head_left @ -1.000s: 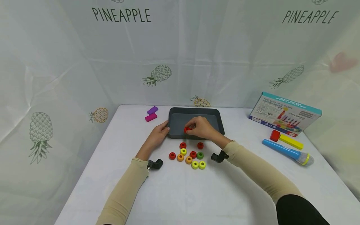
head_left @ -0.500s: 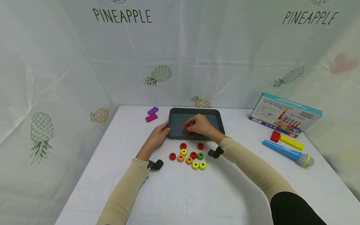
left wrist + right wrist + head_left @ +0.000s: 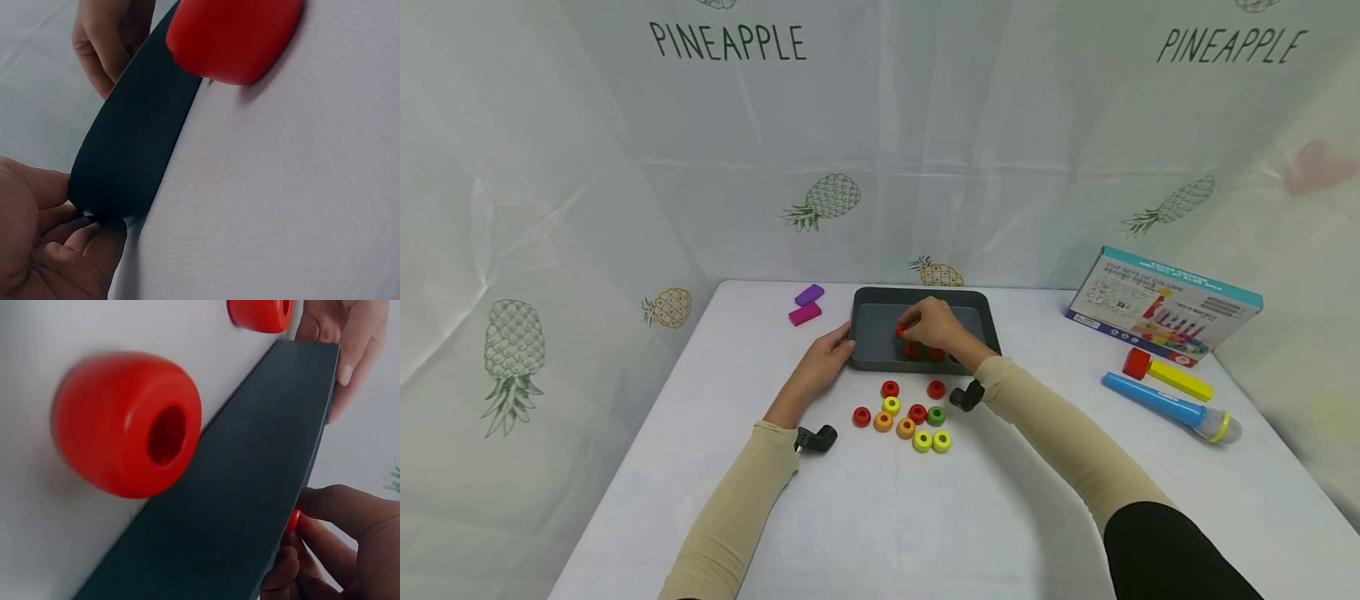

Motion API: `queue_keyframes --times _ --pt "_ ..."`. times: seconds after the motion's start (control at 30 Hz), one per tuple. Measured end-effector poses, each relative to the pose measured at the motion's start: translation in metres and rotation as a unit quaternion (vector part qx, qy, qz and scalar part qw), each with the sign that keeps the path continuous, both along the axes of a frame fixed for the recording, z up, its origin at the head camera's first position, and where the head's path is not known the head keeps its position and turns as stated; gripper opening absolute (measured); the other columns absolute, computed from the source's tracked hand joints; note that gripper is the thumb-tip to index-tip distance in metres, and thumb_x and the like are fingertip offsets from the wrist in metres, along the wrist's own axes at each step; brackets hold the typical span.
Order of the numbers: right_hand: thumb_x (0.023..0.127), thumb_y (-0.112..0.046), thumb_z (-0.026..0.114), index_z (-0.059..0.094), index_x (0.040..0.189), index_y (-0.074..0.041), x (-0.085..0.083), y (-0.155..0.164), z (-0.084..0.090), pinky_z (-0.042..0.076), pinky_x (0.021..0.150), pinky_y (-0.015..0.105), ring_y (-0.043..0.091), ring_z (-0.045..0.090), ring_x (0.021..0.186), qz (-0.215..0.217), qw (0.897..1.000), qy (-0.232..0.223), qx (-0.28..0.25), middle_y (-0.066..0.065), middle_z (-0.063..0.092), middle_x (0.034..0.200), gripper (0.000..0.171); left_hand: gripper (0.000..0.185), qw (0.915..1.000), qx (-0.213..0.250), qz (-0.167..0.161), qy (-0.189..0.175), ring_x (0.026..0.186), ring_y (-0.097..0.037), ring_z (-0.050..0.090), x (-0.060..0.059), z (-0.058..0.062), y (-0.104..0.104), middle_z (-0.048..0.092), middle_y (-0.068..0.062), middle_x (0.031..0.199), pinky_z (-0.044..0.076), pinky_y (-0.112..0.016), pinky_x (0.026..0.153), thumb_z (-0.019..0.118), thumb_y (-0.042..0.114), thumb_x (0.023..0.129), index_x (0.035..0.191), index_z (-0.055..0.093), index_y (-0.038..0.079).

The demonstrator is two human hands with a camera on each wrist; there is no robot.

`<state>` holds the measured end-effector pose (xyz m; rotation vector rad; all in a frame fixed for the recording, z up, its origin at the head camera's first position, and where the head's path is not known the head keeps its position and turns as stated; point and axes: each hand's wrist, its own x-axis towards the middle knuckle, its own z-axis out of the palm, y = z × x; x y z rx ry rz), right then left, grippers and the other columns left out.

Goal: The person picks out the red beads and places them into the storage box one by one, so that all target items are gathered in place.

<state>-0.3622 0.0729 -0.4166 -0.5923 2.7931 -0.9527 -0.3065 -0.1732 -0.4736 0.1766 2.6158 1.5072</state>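
Observation:
A dark grey tray lies at the back of the white table. My left hand grips its left edge, thumb on the wall and fingers curled at the bottom in the left wrist view. Over the tray, my right hand pinches a red bead between thumb and fingers; the bead shows partly behind the tray wall in the right wrist view. Two more red beads, one left and one right, sit inside the tray under the right hand.
In front of the tray lie several red, yellow, orange and green beads. Purple and magenta blocks stand left. On the right are a printed box, a red block, a yellow block and a blue toy microphone.
My right hand has moved slightly away from me within the tray with the red bead. Red beads in the tray now show beneath it. The left hand stays on the tray edge.

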Motion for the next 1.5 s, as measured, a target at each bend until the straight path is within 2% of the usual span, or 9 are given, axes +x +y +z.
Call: queue_keyframes --times 0.3,0.6,0.9,1.3,1.5 --pt "0.089 -0.012 0.076 0.075 0.119 -0.003 -0.006 -0.005 0.0 0.059 0.094 0.043 0.032 0.066 0.116 -0.023 1.0 -0.011 0.008 0.015 0.072 0.123 0.031 0.055 1.0 -0.006 0.002 0.005 0.15 -0.027 0.037 -0.002 0.002 0.0 0.04 -0.009 0.162 0.032 -0.046 0.124 0.048 0.031 0.108 0.159 0.034 0.018" --pt "0.087 -0.011 0.077 0.076 0.114 -0.001 -0.011 -0.01 -0.005 0.058 0.097 0.044 0.033 0.066 0.115 -0.036 0.999 -0.012 0.036 0.016 0.073 0.119 0.029 0.055 0.9999 -0.012 0.005 0.003 0.15 -0.027 0.038 -0.001 -0.003 0.002 0.041 -0.009 0.161 0.031 -0.047 0.124 0.048 0.033 0.108 0.159 0.034 0.02" --pt "0.087 -0.011 0.076 0.076 0.114 -0.001 -0.011 -0.007 -0.009 0.058 0.095 0.044 0.032 0.067 0.112 -0.03 0.998 -0.001 0.051 0.015 0.074 0.117 0.028 0.056 0.9999 -0.01 0.009 -0.01 0.151 -0.026 0.035 0.004 0.0 0.004 0.038 -0.007 0.163 0.03 -0.047 0.124 0.048 0.034 0.108 0.16 0.033 0.021" --pt "0.088 -0.011 0.076 0.074 0.117 0.001 -0.006 -0.005 -0.01 0.058 0.096 0.044 0.032 0.068 0.113 -0.024 0.999 0.007 0.029 0.017 0.073 0.118 0.03 0.057 0.9999 -0.005 0.008 -0.009 0.152 -0.025 0.034 0.005 -0.003 0.002 0.037 -0.006 0.163 0.03 -0.046 0.124 0.048 0.033 0.107 0.16 0.033 0.019" --pt "0.088 -0.013 0.077 0.073 0.12 0.001 -0.003 -0.003 -0.004 0.059 0.094 0.044 0.032 0.069 0.111 -0.01 1.0 0.028 0.002 0.017 0.073 0.12 0.035 0.056 1.0 -0.007 0.006 -0.004 0.152 -0.026 0.033 0.001 0.0 0.0 0.037 -0.006 0.164 0.029 -0.046 0.125 0.048 0.033 0.108 0.16 0.032 0.02"
